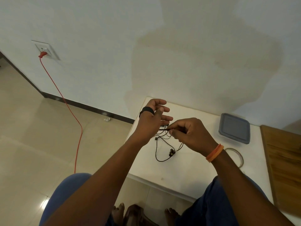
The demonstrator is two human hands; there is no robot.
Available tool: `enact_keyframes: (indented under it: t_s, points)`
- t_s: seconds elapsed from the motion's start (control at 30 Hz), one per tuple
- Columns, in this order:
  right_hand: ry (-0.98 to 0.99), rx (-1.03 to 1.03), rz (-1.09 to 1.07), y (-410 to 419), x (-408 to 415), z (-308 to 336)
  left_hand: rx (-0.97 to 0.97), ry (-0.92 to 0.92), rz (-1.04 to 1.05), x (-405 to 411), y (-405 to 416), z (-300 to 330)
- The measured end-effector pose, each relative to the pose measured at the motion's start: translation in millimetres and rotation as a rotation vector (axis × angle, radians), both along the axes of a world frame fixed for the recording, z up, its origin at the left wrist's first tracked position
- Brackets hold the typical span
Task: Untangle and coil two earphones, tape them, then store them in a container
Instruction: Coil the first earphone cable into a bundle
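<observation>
bare feet (119, 209) and blue trouser knees (65, 193) sit at the bottom edge, nearest the lens; both forearms reach up from there over a white table (187, 176); right hand (193, 136) has its fingers curled, thumb and forefinger pinching a thin black earphone wire (163, 129) pulled taut toward the left hand; orange wristbands (215, 153) on the right wrist; left hand (151, 123) is raised just beside it, fingers spread and fairly straight, thumb up, a black band (147, 110) round the thumb base; wire end runs behind the left palm, cannot tell if that hand grips it, fingers look apart and relaxed; tangled earphones (164, 147) hang below the two hands and lie on the table, one black loop drooping toward the near side, dark earbuds (171, 152) resting on the surface by the loop, another small bud (156, 139) just under the left hand; roll of clear tape (237, 156) lies flat on the table right of the right wrist, partly hidden by it; grey lidded container (234, 128) stands further back near the wall, lid on, apart from the wires; wooden board (283, 160) at the table's right edge; red cable (71, 111) runs from a wall socket (46, 49) down across the tiled floor (32, 128) on the left
</observation>
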State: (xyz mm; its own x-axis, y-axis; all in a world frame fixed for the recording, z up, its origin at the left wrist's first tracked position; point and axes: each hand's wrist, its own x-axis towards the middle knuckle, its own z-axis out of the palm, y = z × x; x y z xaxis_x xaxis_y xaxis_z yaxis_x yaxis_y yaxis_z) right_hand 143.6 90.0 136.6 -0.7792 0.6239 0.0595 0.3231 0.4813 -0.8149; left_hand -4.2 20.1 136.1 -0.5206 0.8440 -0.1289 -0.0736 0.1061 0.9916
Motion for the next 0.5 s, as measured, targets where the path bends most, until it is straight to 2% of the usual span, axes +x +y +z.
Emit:
enact_keyframes:
  t_s: [0.17, 0.23, 0.37, 0.5]
  points:
    - [0.087, 0.035, 0.004, 0, 0, 0, -0.181, 0.157, -0.172, 3, -3, -1]
    - [0.102, -0.046, -0.018, -1, -2, -2, -0.22, 0.138, -0.23, 6, -4, -2]
    - [0.125, -0.307, -0.043, -7, -8, -9, -0.271, 0.233, -0.129, 4, -6, -6]
    - [0.178, -0.334, -0.068, -15, -19, -9, -0.33, 0.286, -0.114, 3, -5, -5]
